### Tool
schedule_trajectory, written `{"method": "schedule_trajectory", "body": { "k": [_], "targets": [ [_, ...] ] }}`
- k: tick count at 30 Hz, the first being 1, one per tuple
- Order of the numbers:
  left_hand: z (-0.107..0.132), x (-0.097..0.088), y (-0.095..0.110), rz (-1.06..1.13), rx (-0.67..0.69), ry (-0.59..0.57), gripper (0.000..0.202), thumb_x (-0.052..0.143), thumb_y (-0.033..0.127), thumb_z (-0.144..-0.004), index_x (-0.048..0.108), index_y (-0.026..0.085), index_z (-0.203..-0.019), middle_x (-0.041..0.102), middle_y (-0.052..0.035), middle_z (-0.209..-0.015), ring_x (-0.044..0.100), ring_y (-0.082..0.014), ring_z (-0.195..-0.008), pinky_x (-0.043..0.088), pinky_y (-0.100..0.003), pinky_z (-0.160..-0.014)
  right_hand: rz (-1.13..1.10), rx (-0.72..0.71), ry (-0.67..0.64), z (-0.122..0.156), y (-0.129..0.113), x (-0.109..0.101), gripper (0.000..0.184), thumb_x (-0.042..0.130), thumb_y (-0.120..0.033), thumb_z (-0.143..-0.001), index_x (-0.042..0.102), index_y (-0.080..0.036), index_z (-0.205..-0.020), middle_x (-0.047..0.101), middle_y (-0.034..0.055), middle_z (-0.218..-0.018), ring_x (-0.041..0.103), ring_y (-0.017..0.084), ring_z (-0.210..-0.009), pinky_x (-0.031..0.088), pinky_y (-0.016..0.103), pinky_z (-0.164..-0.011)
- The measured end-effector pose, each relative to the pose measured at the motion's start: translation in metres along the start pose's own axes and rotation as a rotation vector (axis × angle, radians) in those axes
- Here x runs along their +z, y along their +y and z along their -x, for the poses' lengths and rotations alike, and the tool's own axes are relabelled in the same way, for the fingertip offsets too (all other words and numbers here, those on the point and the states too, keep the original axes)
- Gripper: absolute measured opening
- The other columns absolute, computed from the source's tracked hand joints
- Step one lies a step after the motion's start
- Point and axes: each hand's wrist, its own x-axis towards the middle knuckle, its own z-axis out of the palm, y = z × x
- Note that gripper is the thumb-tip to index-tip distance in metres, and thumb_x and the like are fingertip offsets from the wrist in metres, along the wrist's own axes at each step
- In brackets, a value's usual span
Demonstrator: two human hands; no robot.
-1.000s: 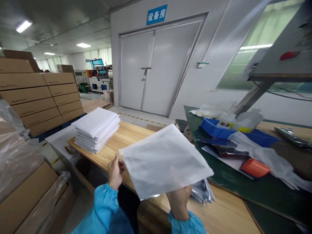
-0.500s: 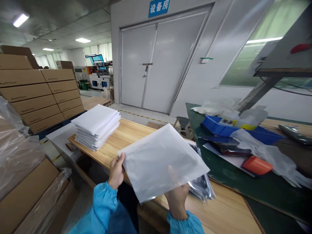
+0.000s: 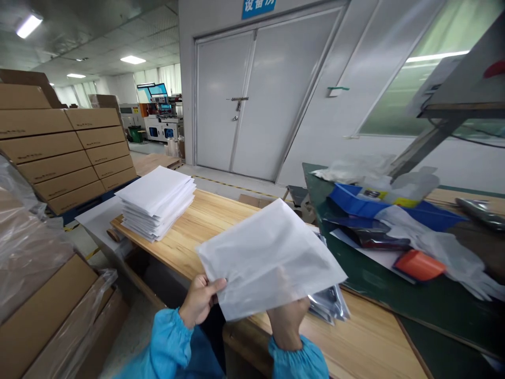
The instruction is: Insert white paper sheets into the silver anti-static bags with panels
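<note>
Head view: the left hand [image 3: 201,300] is pinching the near-left corner of a frosted white plastic bag [image 3: 270,258], thumb lying along its edge. The right hand [image 3: 288,321] is gripping the near edge, its fingers showing dimly through the film. Two grips are likely keeping the limp bag spread flat. It is hanging tilted above the wooden table [image 3: 205,221], looking matte, translucent and faintly creased. Silver foil pouches [image 3: 329,305] are lying beneath it, and a stack of white bags [image 3: 158,202] is sitting far left.
</note>
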Motion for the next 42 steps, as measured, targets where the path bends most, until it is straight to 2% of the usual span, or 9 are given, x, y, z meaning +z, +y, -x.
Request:
{"method": "schedule_trajectory", "body": {
  "k": [9, 14, 18, 22, 27, 32, 35, 38, 42],
  "targets": [
    [0.014, 0.012, -0.014, 0.067, 0.003, 0.034, 0.042, 0.090, 0.031, -0.053, 0.071, 0.011, -0.085, 0.074, -0.0090, -0.084, 0.068, -0.0164, -0.072, 0.057, -0.025, -0.063, -0.092, -0.003, -0.084, 0.015, -0.005, 0.026, 0.043, 0.076, -0.041, -0.068, 0.064, -0.017, -0.101, 0.068, 0.0035, -0.097, 0.063, 0.019, -0.084, 0.054, 0.034, -0.076],
    [0.025, 0.005, -0.029, 0.021, -0.050, 0.052, 0.034, 0.089, 0.028, -0.055, 0.069, 0.009, -0.075, 0.070, -0.0068, -0.064, 0.067, -0.0152, -0.060, 0.055, -0.023, -0.058, -0.053, 0.030, -0.058, 0.006, -0.006, 0.031, 0.042, 0.073, -0.048, -0.068, 0.064, -0.018, -0.097, 0.067, 0.0022, -0.096, 0.062, 0.018, -0.077, 0.054, 0.032, -0.068],
    [0.021, -0.012, -0.023, 0.138, -0.069, -0.016, 0.038, 0.087, 0.034, -0.057, 0.069, 0.013, -0.082, 0.074, -0.0123, -0.090, 0.069, -0.0258, -0.087, 0.058, -0.034, -0.074, -0.028, 0.058, -0.140, 0.005, -0.005, 0.033, 0.042, 0.074, -0.051, -0.067, 0.064, -0.019, -0.092, 0.069, 0.0056, -0.090, 0.063, 0.022, -0.074, 0.055, 0.035, -0.064],
    [0.005, -0.011, 0.004, 0.187, 0.035, 0.212, 0.042, 0.080, 0.030, -0.068, 0.066, 0.017, -0.105, 0.072, -0.0106, -0.107, 0.065, -0.0282, -0.104, 0.055, -0.039, -0.088, 0.013, 0.085, -0.289, 0.018, 0.000, 0.034, 0.043, 0.070, -0.052, -0.071, 0.062, -0.020, -0.099, 0.070, 0.0087, -0.095, 0.066, 0.026, -0.081, 0.057, 0.038, -0.066],
    [-0.002, -0.008, 0.023, 0.058, 0.042, 0.388, 0.046, 0.069, 0.010, -0.074, 0.059, 0.017, -0.119, 0.073, -0.0094, -0.101, 0.067, -0.0297, -0.102, 0.055, -0.041, -0.091, -0.052, 0.153, -0.334, -0.004, -0.003, 0.024, 0.038, 0.082, -0.046, -0.054, 0.064, -0.020, -0.075, 0.068, 0.0048, -0.069, 0.066, 0.028, -0.074, 0.056, 0.036, -0.060],
    [-0.001, -0.038, 0.033, 0.016, 0.086, 0.510, 0.050, 0.068, 0.010, -0.073, 0.058, 0.020, -0.121, 0.070, -0.0085, -0.112, 0.060, -0.0308, -0.113, 0.054, -0.041, -0.094, -0.181, 0.016, -0.089, -0.056, -0.037, 0.007, 0.046, 0.079, -0.050, -0.057, 0.063, -0.019, -0.086, 0.068, 0.0067, -0.096, 0.064, 0.025, -0.094, 0.057, 0.033, -0.069],
    [-0.006, -0.065, 0.035, -0.033, 0.071, 0.472, 0.053, 0.073, 0.017, -0.069, 0.058, 0.021, -0.120, 0.070, -0.0083, -0.112, 0.059, -0.0322, -0.115, 0.054, -0.042, -0.094, 0.019, 0.077, -0.298, -0.066, -0.052, 0.008, 0.047, 0.080, -0.049, -0.057, 0.066, -0.018, -0.090, 0.067, 0.0079, -0.099, 0.063, 0.024, -0.093, 0.055, 0.030, -0.063],
    [-0.009, -0.091, 0.030, -0.116, 0.077, 0.469, 0.054, 0.080, 0.021, -0.060, 0.062, 0.021, -0.110, 0.072, -0.0073, -0.104, 0.062, -0.0328, -0.110, 0.055, -0.040, -0.091, 0.297, 0.175, -0.633, -0.066, -0.053, 0.014, 0.036, 0.083, -0.043, -0.051, 0.068, -0.016, -0.069, 0.066, 0.0040, -0.070, 0.060, 0.017, -0.062, 0.044, 0.023, -0.048],
    [0.001, -0.108, 0.017, -0.184, 0.112, 0.420, 0.047, 0.088, 0.030, -0.046, 0.066, 0.017, -0.086, 0.073, -0.0071, -0.077, 0.070, -0.0337, -0.086, 0.057, -0.039, -0.075, 0.268, 0.148, -0.585, -0.065, -0.044, 0.018, 0.040, 0.081, -0.050, -0.049, 0.063, -0.014, -0.057, 0.059, 0.0008, -0.053, 0.048, 0.010, -0.046, 0.035, 0.022, -0.043]
  ]
}}
